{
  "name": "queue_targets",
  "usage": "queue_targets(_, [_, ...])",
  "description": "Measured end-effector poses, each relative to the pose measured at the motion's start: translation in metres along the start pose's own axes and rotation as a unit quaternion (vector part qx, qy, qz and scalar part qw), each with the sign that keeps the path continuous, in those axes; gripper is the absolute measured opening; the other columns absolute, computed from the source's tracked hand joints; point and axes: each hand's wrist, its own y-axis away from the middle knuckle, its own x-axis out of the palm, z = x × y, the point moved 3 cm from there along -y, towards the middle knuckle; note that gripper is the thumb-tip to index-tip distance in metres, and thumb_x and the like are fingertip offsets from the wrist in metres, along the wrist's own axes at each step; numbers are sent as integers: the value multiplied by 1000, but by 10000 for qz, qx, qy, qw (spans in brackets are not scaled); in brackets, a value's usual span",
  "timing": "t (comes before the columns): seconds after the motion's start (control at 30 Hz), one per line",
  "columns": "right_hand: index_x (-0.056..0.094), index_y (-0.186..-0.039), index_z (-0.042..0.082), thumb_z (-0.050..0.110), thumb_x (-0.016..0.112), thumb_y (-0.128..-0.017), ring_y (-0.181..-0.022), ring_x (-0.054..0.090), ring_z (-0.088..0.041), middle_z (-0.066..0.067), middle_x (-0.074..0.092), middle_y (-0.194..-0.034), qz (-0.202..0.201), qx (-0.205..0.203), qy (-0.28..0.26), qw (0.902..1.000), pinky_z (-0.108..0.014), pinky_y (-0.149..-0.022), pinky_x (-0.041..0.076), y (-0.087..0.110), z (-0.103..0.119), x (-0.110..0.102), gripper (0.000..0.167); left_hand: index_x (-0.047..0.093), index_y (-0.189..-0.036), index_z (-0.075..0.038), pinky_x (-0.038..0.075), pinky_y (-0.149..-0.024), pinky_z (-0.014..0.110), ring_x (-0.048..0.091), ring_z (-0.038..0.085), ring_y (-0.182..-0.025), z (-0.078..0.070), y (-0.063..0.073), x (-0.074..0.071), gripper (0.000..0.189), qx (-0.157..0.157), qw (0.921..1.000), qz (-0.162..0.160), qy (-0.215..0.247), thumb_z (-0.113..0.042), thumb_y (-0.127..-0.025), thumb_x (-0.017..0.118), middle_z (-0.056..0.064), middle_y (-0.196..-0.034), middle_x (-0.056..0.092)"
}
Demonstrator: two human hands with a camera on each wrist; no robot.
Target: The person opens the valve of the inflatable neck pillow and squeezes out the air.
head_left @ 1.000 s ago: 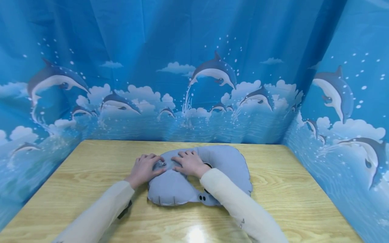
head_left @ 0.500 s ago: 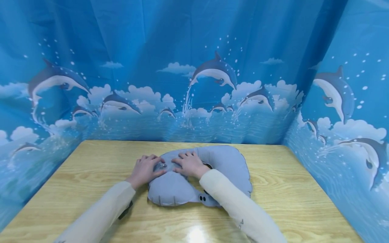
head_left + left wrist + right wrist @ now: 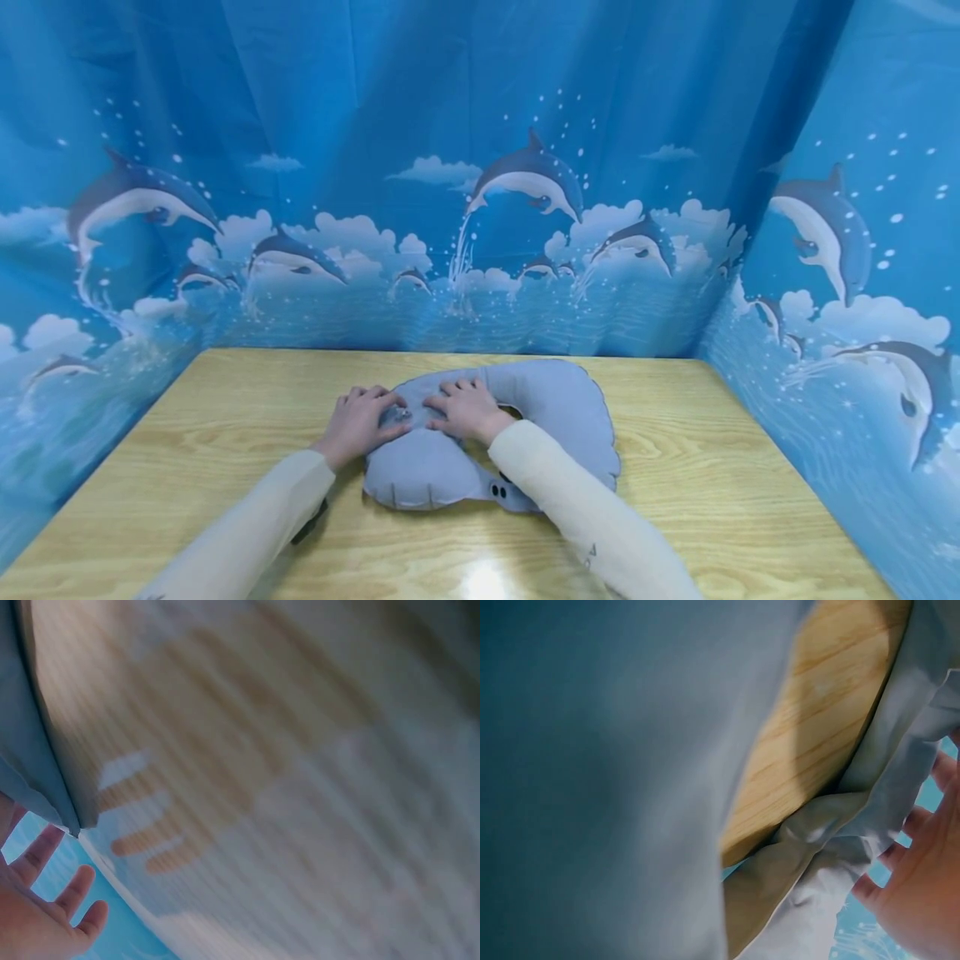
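Note:
A grey inflatable neck pillow (image 3: 562, 400) lies on the wooden table, its clasp end with two dark snaps (image 3: 498, 490) toward the front. My left hand (image 3: 356, 425) rests on the pillow's left side, thumb and fingers spread to either side of a small clear valve (image 3: 403, 414). Just right of the valve, my right hand (image 3: 468, 410) presses on the top of the pillow with spread fingers. The left wrist view has the left hand (image 3: 45, 907) beside the pillow's edge (image 3: 34, 742). Creased pillow fabric (image 3: 817, 840) meets the right hand (image 3: 922, 877) in the right wrist view.
The wood-grain table (image 3: 712, 467) extends around the pillow on every side. A blue curtain (image 3: 360, 167) with printed dolphins hangs behind it and along both sides. Something dark (image 3: 309, 525) shows under the left sleeve (image 3: 247, 525).
Both hands stay in nearly the same places on the pillow. The right forearm and the pillow's right side have shifted slightly left.

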Motion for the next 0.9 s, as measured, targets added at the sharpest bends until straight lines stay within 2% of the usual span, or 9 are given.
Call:
queue_targets(0.67, [36, -137, 41, 55, 38, -91, -135, 30, -24, 1, 32, -147, 30, 12, -8, 10000, -47, -107, 25, 2, 2, 6, 48, 62, -107, -25, 37, -81, 56, 47, 36, -103, -1, 1, 1, 38, -87, 9998, 183, -40, -50, -79, 64, 6, -115, 56])
queue_targets(0.9, [33, -138, 42, 55, 37, -92, -136, 28, -24, 1, 30, -148, 89, -9, 48, 9999, -47, -108, 23, 1, 2, 9, 48, 63, -107, -23, 38, -79, 56, 48, 37, -100, -2, 1, -1, 37, -34, 9999, 155, -45, -48, -79, 65, 6, -111, 56])
